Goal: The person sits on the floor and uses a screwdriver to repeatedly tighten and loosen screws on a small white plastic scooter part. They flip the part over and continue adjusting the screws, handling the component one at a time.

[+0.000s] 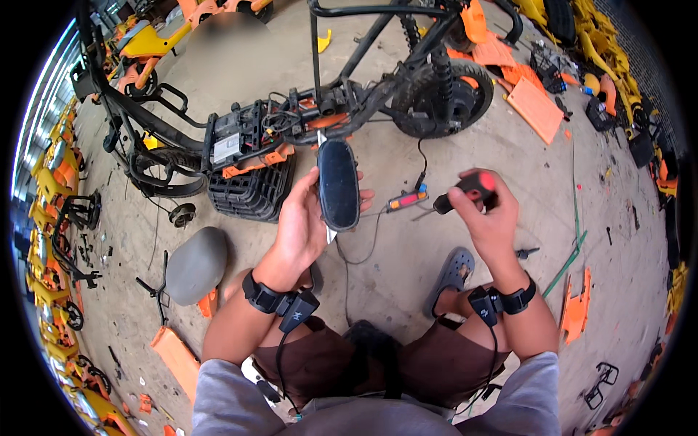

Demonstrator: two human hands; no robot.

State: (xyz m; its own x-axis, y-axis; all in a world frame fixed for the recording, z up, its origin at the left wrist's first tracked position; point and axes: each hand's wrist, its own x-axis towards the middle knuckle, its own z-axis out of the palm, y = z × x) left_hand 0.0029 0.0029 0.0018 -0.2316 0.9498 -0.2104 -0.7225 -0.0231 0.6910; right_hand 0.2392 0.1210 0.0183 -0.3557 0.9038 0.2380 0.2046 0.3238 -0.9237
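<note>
Grey seat (195, 264) off, lying on floor far left. Left hand (302, 229) fingers wrapped around black oval mirror (339, 184), held up before stripped scooter frame (291, 120). Right hand (488, 218) fist closed on red-black screwdriver (465, 190). Mirror looks detached; frame wiring still on.

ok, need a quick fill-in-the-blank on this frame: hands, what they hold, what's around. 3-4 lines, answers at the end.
1. The left hand holds a dark oval ____-shaped part.
2. The right hand grips a black and red ____.
3. The grey seat lies on the concrete floor to the person's ____.
4. The stripped bike frame has one ____ at its right end.

Missing words: mirror; screwdriver; left; wheel
</note>
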